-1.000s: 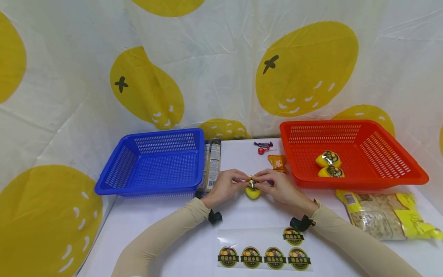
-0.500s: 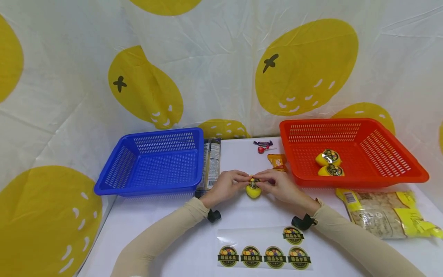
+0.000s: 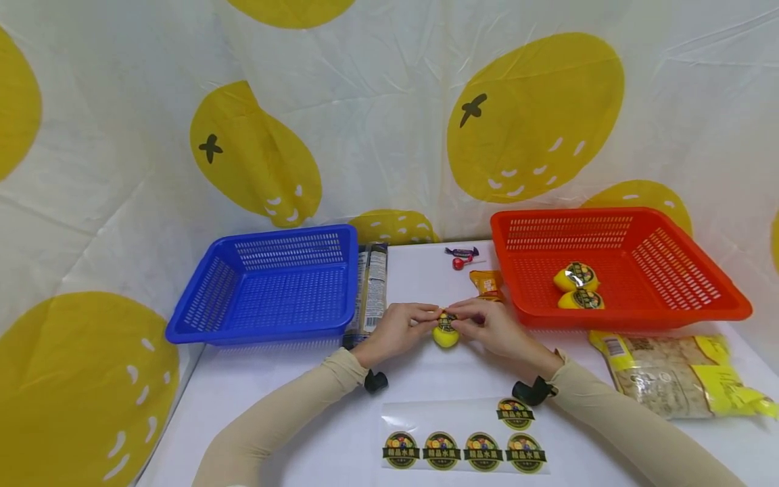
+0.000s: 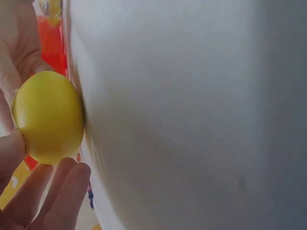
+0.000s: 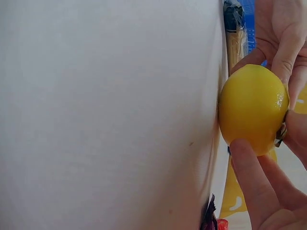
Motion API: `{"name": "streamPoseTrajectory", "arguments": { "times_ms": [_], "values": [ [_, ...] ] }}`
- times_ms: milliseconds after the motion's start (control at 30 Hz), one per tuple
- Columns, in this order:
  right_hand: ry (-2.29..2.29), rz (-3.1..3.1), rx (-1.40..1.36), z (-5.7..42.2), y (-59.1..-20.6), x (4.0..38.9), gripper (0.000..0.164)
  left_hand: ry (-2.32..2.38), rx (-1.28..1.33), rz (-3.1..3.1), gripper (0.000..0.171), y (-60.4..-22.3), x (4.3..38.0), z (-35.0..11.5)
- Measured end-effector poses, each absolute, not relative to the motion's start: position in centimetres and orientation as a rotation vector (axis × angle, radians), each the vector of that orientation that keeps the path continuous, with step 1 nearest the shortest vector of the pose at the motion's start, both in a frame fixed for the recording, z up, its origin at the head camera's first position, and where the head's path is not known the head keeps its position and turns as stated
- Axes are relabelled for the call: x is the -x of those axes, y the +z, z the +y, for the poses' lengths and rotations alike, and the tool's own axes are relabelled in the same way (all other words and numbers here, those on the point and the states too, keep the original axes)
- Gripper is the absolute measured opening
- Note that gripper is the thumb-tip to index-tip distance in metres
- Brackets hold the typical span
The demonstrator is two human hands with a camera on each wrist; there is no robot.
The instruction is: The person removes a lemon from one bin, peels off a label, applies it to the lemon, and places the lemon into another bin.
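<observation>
A yellow lemon (image 3: 446, 339) rests on the white table between both hands, with a round black-and-gold fruit sticker (image 3: 447, 320) on its upper side. My left hand (image 3: 398, 331) holds it from the left, thumb and fingertips against the peel. From the other side my right hand (image 3: 494, 328) grips it too, its thumb and forefinger at the sticker. Up close in the left wrist view, the lemon (image 4: 49, 117) sits low between spread fingers. Only a dark edge of the sticker (image 5: 281, 134) shows in the right wrist view. Nearer the body lies a sheet of stickers (image 3: 450, 416), several still on it.
Two stickered lemons (image 3: 577, 277) lie in the red basket (image 3: 621, 319) at right. A blue basket (image 3: 262, 336) stands at left, a long clear-wrapped package (image 3: 375, 287) beside it. Behind the hands are a lollipop (image 3: 458, 264), a dark-wrapped candy (image 3: 462, 252) and an orange packet (image 3: 487, 284). A yellow-ended bag (image 3: 669, 379) lies right.
The fingers have shifted slightly over the sticker, which now lies flatter on the lemon and shows less glare. Both hands and the lemon stay in nearly the same place.
</observation>
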State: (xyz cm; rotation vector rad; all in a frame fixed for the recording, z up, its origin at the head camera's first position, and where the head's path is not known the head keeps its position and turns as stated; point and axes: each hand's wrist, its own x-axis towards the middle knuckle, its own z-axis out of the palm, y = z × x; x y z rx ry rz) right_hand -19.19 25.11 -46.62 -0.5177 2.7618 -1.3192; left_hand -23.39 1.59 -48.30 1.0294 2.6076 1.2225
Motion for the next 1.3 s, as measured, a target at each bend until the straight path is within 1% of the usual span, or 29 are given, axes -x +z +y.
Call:
{"name": "streamPoseTrajectory", "arguments": {
  "times_ms": [233,367,533,700,1100,1300],
  "values": [
    [-1.349,2.708,0.475,25.19,-46.51,19.01,0.04,1.345,-0.931,2.541,0.025,-48.35,23.28,1.47],
    [-1.338,2.731,0.452,24.9,-46.18,18.96,0.039,1.396,-0.885,2.488,0.022,-48.2,23.25,1.44],
    [-1.326,2.794,0.486,24.48,-46.07,19.16,0.036,1.4,-0.858,2.474,0.024,-48.06,23.3,1.41],
    [-1.328,2.798,0.528,24.52,-46.35,19.46,0.037,1.406,-0.816,2.483,0.029,-48.06,23.23,1.45],
    [-1.372,2.743,0.522,24.61,-46.24,19.41,0.033,1.434,-0.82,2.501,0.03,-48.17,22.9,1.8],
    [-1.368,2.753,0.517,24.48,-46.12,19.14,0.034,1.435,-0.822,2.521,0.029,-48.16,23.06,1.88]
  ]
}}
